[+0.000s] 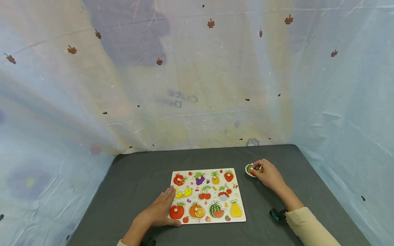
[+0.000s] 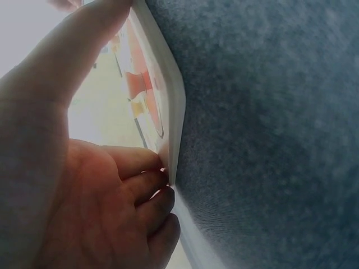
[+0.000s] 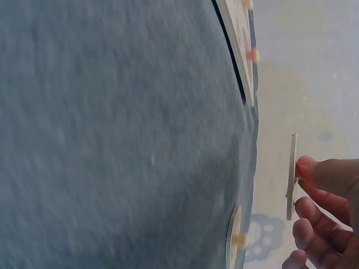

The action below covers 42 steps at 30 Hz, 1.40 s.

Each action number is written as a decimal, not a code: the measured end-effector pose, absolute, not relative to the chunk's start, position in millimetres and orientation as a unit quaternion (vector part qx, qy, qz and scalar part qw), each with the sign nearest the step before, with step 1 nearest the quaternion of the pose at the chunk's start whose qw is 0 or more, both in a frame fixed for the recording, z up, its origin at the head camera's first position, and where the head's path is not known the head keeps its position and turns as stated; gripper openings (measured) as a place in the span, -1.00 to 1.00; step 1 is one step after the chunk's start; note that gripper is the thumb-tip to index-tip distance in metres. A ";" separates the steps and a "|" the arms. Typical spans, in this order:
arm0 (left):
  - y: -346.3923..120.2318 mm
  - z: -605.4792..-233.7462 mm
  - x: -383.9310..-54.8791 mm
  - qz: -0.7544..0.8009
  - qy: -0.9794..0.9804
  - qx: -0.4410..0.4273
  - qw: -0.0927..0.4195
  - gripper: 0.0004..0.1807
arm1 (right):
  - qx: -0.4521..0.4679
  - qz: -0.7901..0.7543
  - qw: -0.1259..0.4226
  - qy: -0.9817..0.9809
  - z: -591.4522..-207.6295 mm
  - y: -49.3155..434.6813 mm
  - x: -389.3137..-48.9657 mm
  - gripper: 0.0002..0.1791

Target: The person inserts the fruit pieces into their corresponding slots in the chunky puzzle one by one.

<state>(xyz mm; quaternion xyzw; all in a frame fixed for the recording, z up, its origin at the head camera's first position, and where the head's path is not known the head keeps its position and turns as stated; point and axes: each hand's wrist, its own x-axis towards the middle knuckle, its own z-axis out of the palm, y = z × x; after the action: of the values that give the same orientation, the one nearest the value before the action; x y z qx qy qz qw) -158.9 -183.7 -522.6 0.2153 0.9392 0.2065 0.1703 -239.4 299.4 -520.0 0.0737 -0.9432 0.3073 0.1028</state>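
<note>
A wooden fruit puzzle board [image 1: 210,218] with knobbed pictures lies on the dark table. My left hand [image 1: 160,207] rests at its lower left corner, fingers along the left side and thumb at the near edge. Beyond the board's right side, my right hand [image 1: 268,173] pinches a thin puzzle piece [image 3: 292,176] by its back; the right wrist view shows it edge-on and raised, its picture hidden. Some yellow shows by the fingers in the head view. Beneath that hand lies a round watermelon piece [image 1: 248,169], partly covered, its knob [image 3: 240,240] pointing up.
Grey cloth covers the table [image 1: 138,177]. A pale patterned curtain [image 1: 197,123] hangs behind it and along both sides. Dark wrist bands sit on both arms, the right one [image 1: 278,215] close over the table.
</note>
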 end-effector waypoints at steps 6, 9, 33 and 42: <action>-183.7 -521.7 -158.4 0.206 0.940 0.215 0.170 0.45 | 0.100 0.299 0.113 -0.942 -522.6 284.9 -233.0 -0.84; -183.6 -521.7 -158.7 0.205 0.940 0.212 0.171 0.45 | 0.107 0.295 0.111 -0.943 -523.4 278.6 -229.7 -0.84; -184.1 -524.6 -160.1 0.204 0.940 0.213 0.172 0.46 | 0.190 0.318 0.071 -0.926 -518.5 224.1 -200.7 -0.84; -184.0 -526.7 -161.2 0.203 0.941 0.208 0.173 0.47 | 0.228 0.300 0.067 -0.924 -520.9 210.1 -193.1 -0.84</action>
<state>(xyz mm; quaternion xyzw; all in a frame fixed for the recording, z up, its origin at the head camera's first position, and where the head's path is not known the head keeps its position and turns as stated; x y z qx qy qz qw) -161.2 -184.0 -526.7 0.2075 0.9410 0.2035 0.1733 -193.1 210.1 -520.9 0.2279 -0.9237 0.3004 0.0671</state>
